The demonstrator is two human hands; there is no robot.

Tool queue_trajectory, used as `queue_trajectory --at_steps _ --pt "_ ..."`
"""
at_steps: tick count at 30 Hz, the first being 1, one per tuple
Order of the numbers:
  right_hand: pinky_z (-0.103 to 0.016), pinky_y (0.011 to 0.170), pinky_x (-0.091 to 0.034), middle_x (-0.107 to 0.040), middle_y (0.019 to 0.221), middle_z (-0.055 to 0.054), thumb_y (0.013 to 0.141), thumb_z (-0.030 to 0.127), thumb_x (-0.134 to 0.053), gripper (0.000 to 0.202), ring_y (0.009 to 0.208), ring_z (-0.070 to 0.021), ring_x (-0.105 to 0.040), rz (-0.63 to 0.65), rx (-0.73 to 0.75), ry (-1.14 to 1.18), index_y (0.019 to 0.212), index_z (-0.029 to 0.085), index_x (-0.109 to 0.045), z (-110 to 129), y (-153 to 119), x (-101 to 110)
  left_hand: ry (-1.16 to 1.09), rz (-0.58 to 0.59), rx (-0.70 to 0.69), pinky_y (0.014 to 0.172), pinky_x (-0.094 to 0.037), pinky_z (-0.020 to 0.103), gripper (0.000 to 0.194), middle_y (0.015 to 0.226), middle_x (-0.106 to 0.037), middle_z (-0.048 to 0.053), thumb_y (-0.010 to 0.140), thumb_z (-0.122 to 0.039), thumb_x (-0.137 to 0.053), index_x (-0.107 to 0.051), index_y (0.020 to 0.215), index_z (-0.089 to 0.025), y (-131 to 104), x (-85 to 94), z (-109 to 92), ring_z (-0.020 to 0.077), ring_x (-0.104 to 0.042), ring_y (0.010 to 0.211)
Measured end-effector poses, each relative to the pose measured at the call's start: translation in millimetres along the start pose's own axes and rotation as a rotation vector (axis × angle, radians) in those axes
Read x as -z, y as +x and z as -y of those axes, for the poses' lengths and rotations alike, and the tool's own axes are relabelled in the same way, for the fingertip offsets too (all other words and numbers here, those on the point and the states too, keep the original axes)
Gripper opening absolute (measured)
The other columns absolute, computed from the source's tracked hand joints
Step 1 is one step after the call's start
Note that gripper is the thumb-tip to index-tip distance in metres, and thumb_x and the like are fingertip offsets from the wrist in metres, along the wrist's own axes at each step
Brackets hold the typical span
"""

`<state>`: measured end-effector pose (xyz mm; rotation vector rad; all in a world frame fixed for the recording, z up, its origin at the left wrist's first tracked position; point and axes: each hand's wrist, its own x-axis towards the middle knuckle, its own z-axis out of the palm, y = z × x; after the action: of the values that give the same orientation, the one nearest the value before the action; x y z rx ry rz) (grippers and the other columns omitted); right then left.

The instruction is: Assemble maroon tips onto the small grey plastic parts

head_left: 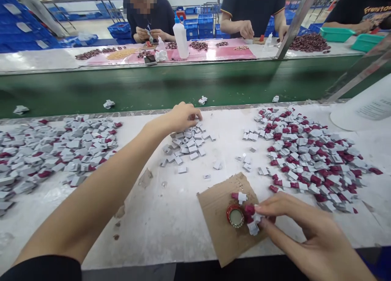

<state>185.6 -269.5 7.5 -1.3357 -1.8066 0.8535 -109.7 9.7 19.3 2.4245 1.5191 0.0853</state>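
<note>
My left hand [184, 116] reaches over the far edge of a small heap of light grey plastic pieces [192, 144]. Its fingers are curled down and closed; whatever is between the tips is hidden. Above a square of brown cardboard [216, 216], my right hand [301, 228] pinches a small white-and-maroon plastic part [255, 216] between thumb and fingers. A red bottle cap [235, 216] with a pale filling lies on the cardboard, close to the held part. Two similar parts, one maroon and white [240, 197] and one mostly white [253, 228], rest beside it.
Large piles of grey-and-maroon parts spread at left [61, 146] and right [308, 154]. A white container [363, 104] stands at the right edge. Beyond the table runs a green conveyor belt [146, 85] carrying scattered parts. Several co-workers sit across it, near a white bottle [181, 38].
</note>
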Motion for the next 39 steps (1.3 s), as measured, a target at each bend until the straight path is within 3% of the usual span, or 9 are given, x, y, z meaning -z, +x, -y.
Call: queue_trajectory --at_steps 3,8,11,15,18,22,28,34,39 --pt "-0.025 0.076 -0.07 -0.084 0.102 -0.003 0.104 0.014 -0.073 0.018 0.089 -0.0205 -0.084 0.017 0.044 0.029 0.111 0.029 -0.079 2 -12 -12 -0.01 -0.048 -0.023 0.099 -0.053 0.043 0.019 0.101 -0.074 0.012 0.097 -0.023 -0.067 -0.084 0.104 -0.021 -2 5.9 -4 0.0323 -0.07 0.105" --pt "-0.027 0.079 -0.07 -0.083 0.108 -0.004 0.105 0.01 -0.07 0.02 0.096 -0.0216 -0.084 0.017 0.056 0.083 0.112 0.028 -0.076 -1 -19 -21 -0.152 -0.253 -0.145 0.097 -0.057 0.041 0.022 0.121 -0.074 0.013 0.107 -0.027 -0.059 -0.08 0.109 -0.02 -33 -2.9 -24 0.0264 -0.074 0.101" --pt "-0.025 0.079 -0.069 -0.082 0.108 -0.004 0.105 0.009 -0.07 0.02 0.097 -0.0201 -0.084 0.013 0.054 0.087 0.112 0.028 -0.075 -1 -18 -23 -0.112 -0.194 -0.153 0.107 -0.056 0.047 0.023 0.135 -0.071 0.014 0.106 -0.023 -0.057 -0.077 0.117 -0.02 -44 -12.6 -28 0.0315 -0.07 0.12" --pt "-0.024 0.074 -0.067 -0.08 0.105 -0.005 0.106 0.009 -0.069 0.019 0.094 -0.0193 -0.083 0.031 0.067 0.061 0.11 0.027 -0.075 2 -15 -22 0.001 -0.144 0.029 0.119 -0.047 0.058 0.042 0.138 -0.067 0.019 0.103 -0.01 -0.046 -0.078 0.129 -0.017 -41 -17.0 -18 0.0392 -0.06 0.135" --pt "-0.025 0.076 -0.068 -0.08 0.104 -0.006 0.105 0.009 -0.069 0.018 0.093 -0.0202 -0.083 0.045 0.082 0.038 0.11 0.025 -0.076 4 -14 -20 0.022 -0.114 0.096 0.117 -0.047 0.061 0.046 0.131 -0.069 0.019 0.099 -0.009 -0.048 -0.08 0.129 -0.019 -34 -12.1 -6 0.0414 -0.059 0.131" --pt "-0.025 0.073 -0.069 -0.081 0.102 -0.006 0.105 0.011 -0.069 0.015 0.09 -0.0209 -0.083 0.035 0.071 0.025 0.105 0.024 -0.077 5 -14 -20 0.008 -0.079 0.095 0.112 -0.052 0.057 0.044 0.121 -0.074 0.015 0.096 -0.017 -0.055 -0.081 0.131 -0.024 -28 0.0 1 0.0396 -0.061 0.127" --pt "-0.027 0.068 -0.069 -0.08 0.098 -0.007 0.103 0.015 -0.073 0.012 0.084 -0.0227 -0.083 0.023 0.051 0.044 0.103 0.025 -0.079 9 -14 -20 -0.023 -0.043 0.043 0.111 -0.053 0.056 0.041 0.118 -0.082 0.015 0.088 -0.026 -0.065 -0.084 0.124 -0.022 -26 8.0 -10 0.0421 -0.063 0.13" --pt "-0.029 0.071 -0.069 -0.081 0.099 -0.007 0.104 0.014 -0.072 0.014 0.088 -0.0243 -0.083 0.022 0.029 0.06 0.105 0.026 -0.079 8 -14 -19 -0.069 0.005 0.035 0.094 -0.06 0.042 0.03 0.107 -0.084 0.012 0.09 -0.032 -0.064 -0.085 0.109 -0.02 -31 5.2 -17 0.0321 -0.078 0.101" --pt "-0.03 0.073 -0.07 -0.084 0.102 -0.005 0.103 0.018 -0.075 0.015 0.091 -0.0253 -0.084 -0.002 -0.021 0.114 0.106 0.029 -0.083 7 -16 -15 -0.21 -0.091 0.023 0.091 -0.06 0.042 0.025 0.108 -0.083 0.012 0.096 -0.033 -0.064 -0.081 0.109 -0.021 -44 8.0 -26 0.0296 -0.077 0.102"
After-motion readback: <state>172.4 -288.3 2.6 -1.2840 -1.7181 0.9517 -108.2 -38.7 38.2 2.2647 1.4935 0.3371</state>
